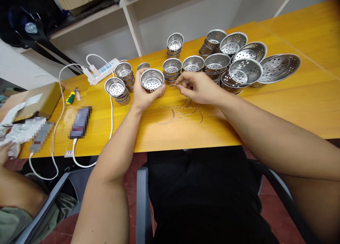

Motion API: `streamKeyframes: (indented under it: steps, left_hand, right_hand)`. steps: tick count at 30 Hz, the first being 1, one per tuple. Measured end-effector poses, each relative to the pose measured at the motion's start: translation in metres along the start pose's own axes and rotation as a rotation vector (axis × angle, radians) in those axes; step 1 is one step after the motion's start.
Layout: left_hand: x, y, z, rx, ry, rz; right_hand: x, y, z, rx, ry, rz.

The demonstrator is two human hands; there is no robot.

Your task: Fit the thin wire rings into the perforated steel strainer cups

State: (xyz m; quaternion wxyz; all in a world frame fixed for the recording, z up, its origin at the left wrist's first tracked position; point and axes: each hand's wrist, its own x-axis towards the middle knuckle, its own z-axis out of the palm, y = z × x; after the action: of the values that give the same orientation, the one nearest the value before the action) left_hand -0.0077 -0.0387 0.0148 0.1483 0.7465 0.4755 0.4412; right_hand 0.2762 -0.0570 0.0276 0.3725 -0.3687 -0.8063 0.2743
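My left hand (145, 95) is wrapped round a perforated metal cup (152, 80), its open mouth tilted toward me. Just to the right, my right hand (196, 87) pinches a thin curved wire (172, 85) between thumb and fingertips; its tip is close to the cup's side, and I cannot tell whether they touch. Several more curved wires (172, 113) lie loose on the yellow table (143, 137) below my hands. Behind them stand stacks of similar perforated cups (172, 67), with more at the left (116, 89).
Large perforated bowls (283, 68) stand at the right. To the left are a power strip (103, 71) with white cables, a green screwdriver (70, 98), a pixelated phone (80, 123) and a cardboard box (44, 100). Another person's hand (4, 153) rests at the far left edge.
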Motion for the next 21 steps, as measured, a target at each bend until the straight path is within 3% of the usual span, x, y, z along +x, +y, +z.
streamKeyframes:
  steps: [5,9,21]
  left_hand:
    - [0.01,-0.052,0.017,-0.273,-0.007,0.229]
    - [0.019,-0.075,0.026,-0.359,-0.007,0.35]
    - [0.022,-0.07,0.032,-0.315,-0.03,0.43]
  right_hand:
    - [0.002,0.009,0.003,0.05,0.092,-0.033]
    - [0.003,0.012,0.003,0.084,0.128,-0.049]
    - [0.005,0.018,0.006,0.121,0.181,-0.082]
